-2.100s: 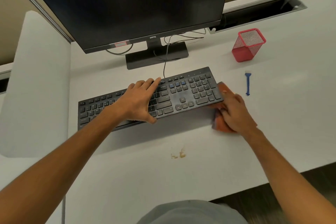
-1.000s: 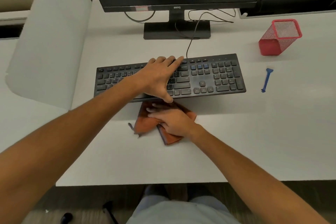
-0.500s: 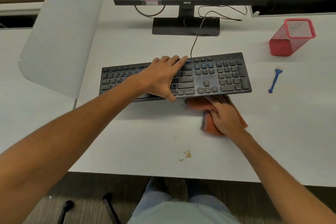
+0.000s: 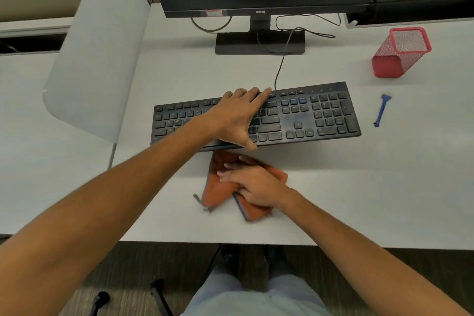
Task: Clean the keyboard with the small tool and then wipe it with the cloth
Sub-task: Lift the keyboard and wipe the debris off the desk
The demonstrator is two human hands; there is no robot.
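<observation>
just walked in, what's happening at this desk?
A person is cleaning a keyboard. The left hand lies flat across its middle keys, steadying it. The right hand presses an orange cloth onto the desk just in front of the keyboard's near edge, fingers straight. The blue tool lies untouched to the right of the keyboard, near a red mesh cup, so this looks like the wiping stage.
</observation>
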